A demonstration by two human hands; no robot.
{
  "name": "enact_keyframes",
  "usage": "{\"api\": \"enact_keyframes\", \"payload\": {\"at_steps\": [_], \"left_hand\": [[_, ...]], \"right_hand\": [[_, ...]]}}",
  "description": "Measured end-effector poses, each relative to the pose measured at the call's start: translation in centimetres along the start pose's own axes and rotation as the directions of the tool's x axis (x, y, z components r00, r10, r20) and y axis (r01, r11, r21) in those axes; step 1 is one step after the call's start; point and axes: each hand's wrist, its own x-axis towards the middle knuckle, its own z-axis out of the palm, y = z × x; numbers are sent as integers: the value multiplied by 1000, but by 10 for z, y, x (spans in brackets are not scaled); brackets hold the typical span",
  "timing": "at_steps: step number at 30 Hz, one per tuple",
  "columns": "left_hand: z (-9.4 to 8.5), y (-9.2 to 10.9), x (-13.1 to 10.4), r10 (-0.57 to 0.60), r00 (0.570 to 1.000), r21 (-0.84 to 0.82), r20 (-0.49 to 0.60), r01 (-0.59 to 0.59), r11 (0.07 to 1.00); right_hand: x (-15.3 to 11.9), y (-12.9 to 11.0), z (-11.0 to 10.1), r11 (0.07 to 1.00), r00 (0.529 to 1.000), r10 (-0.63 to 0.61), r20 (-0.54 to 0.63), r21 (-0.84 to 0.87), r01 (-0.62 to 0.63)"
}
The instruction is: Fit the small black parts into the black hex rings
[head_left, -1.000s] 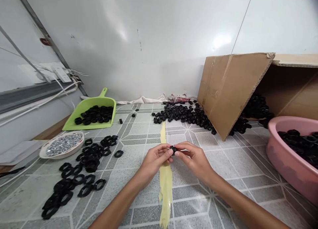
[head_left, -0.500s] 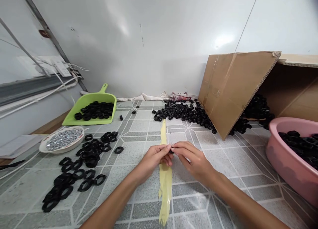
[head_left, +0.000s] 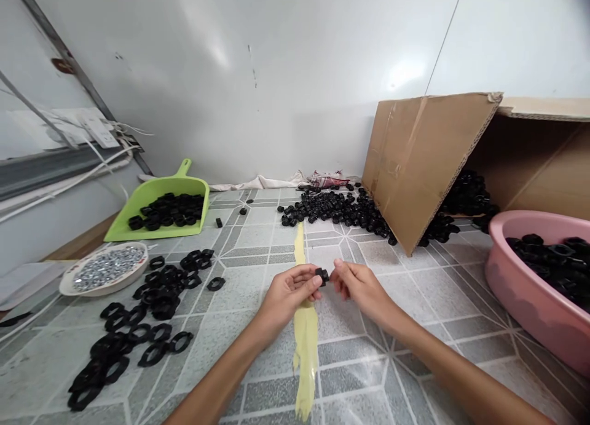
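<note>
Part: small black ribbed plastic nut (head_left: pixel 321 275) | left hand (head_left: pixel 289 294): pinching it | right hand (head_left: pixel 359 286): fingertips together, just beside

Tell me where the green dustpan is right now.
The green dustpan lies at the far left of the table by the wall, filled with black rings, just beyond the white dish of metal parts.

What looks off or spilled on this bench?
The cardboard box lies tipped on its side, and black parts have spilled from its mouth across the tiled table. A yellowish tape strip runs down the table, its near end wrinkled. The left hand pinches a small black part; the right hand is beside it.
</note>
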Motion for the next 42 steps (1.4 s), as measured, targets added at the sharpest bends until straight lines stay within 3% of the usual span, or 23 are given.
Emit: {"api": "enact_keyframes", "payload": {"at_steps": [5,10,12,15,17,22,27,33,38,42], "left_hand": [[2,-1,0,38,999,33,-3,-38,999],[7,-6,-1,3,1000,67,15,-4,998],[7,-6,-1,5,1000,59,-11,-4,998],[7,-4,-1,30,999,49,-43,-28,998],[7,-1,-1,29,999,46,-27,-28,999],[4,1,-2,36,999,54,-18,-35,998],[2,-1,-1,27,999,48,-26,-25,999],[2,-3,0,44,999,57,-11,-43,997],[3,-3,-1,62,997,66,37,-64,996],[6,-1,-3,80,996,45,39,-81,996]], "right_hand": [[0,-11,-4,993,986,-114,125,4,115],[-8,-12,1,963,994,-105,-40,-255,91],[-5,-11,-3,976,998,-67,-20,-211,62],[-1,-11,-8,997,990,-62,124,-30,66],[0,-11,-7,999,987,-48,156,29,44],[-2,-10,-2,982,975,175,136,41,-183],[-1,-11,-4,993,987,25,156,112,-43],[-5,-13,0,995,981,101,165,8,-104],[-4,-7,-2,999,980,37,196,-2,-37],[-5,-5,1,998,970,64,233,-5,-65]]}}
